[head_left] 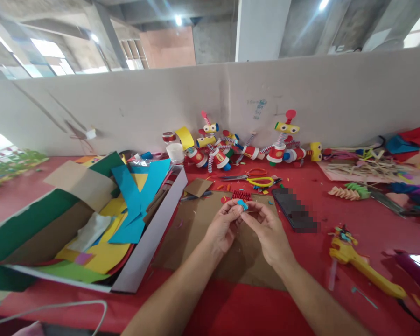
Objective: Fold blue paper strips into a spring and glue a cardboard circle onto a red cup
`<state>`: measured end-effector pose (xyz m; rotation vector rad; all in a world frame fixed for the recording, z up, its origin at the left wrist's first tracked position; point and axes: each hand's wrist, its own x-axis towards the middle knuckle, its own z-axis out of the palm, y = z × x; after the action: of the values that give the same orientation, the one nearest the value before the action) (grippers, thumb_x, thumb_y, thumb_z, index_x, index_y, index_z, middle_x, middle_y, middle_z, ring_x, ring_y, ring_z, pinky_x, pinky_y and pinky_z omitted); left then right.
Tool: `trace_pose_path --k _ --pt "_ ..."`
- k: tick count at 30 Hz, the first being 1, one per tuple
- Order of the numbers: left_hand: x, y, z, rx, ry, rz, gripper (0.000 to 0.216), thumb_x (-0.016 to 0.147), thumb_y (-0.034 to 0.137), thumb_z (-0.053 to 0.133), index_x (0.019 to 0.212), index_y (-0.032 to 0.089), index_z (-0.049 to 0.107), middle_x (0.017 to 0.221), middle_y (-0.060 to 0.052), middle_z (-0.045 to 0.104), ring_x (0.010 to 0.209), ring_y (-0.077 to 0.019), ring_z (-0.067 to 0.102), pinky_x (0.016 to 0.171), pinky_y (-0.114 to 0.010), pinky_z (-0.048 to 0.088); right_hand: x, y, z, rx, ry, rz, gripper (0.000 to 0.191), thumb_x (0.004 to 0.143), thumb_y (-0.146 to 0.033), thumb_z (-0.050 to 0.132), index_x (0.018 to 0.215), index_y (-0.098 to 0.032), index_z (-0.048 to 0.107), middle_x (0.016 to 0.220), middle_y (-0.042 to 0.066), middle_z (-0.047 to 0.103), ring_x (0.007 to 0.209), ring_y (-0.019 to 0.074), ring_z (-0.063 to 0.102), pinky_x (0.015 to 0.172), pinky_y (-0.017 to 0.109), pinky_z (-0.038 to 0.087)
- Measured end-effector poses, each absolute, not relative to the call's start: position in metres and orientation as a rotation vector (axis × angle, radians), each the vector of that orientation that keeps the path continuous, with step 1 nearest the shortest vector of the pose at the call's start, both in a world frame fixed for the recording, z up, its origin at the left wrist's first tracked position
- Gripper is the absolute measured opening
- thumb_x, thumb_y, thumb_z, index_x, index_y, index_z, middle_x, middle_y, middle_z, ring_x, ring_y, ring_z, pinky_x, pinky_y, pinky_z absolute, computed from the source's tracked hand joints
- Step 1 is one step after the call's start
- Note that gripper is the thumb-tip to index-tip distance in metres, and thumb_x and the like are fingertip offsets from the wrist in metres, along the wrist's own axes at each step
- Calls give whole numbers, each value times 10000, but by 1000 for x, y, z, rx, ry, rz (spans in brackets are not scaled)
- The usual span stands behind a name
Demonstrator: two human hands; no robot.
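Both hands meet over a brown cardboard sheet (192, 238) at the middle of the table. Between their fingertips is a small piece of blue paper (242, 204); whether it is folded or rolled I cannot tell. My left hand (226, 224) pinches it from the left with thumb and forefinger. My right hand (266, 226) closes on it from the other side. Just beyond the fingers lies a red pleated paper strip (241, 195), beside a small red disc (225, 199). Scissors with a yellow handle (261, 181) rest farther back.
A white box (150, 233) of coloured paper stands left. Paper-cup animal figures (217, 156) line the back wall. To the right lie a dark phone (294, 210), a yellow glue gun (364, 268) with a cord, and thin wooden sticks (360, 165). A white cup (175, 152) stands behind the box.
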<state>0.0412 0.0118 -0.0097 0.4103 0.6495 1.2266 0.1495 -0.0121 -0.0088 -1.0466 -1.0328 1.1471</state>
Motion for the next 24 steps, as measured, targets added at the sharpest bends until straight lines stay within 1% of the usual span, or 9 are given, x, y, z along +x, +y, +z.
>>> trace_pose_path --k 6,12,14,20,24 --pt "46 9 -16 387 657 1191 275 586 153 787 828 169 657 787 14 654 745 -79 592 733 -188 449 152 -15 -11 -1038 -915 1146 268 714 -284 705 971 -226 655 974 31 681 920 172 612 845 323 475" --pt "51 6 -15 408 709 1186 224 592 134 776 785 152 664 788 0 660 755 -88 599 778 -204 451 159 -16 -16 -1074 -940 1076 223 736 -288 689 951 -234 664 940 18 687 881 160 622 819 306 487" --pt "51 6 -13 413 727 1188 205 597 134 771 771 148 664 787 -3 661 754 -92 600 781 -208 454 160 -16 -17 -1066 -948 1077 210 745 -289 682 948 -239 661 941 15 687 882 157 623 816 300 490" --pt "51 5 -10 413 755 1200 197 605 145 767 773 154 665 790 1 659 746 -92 597 766 -212 462 160 -16 -14 -1048 -984 1119 257 738 -281 691 986 -236 643 939 16 684 877 153 625 814 297 496" --pt "52 4 -10 414 750 1191 190 603 140 767 764 147 667 795 -2 658 764 -93 598 782 -210 459 160 -16 -13 -1069 -988 1078 213 737 -282 686 940 -227 650 915 19 691 858 157 635 808 305 503"
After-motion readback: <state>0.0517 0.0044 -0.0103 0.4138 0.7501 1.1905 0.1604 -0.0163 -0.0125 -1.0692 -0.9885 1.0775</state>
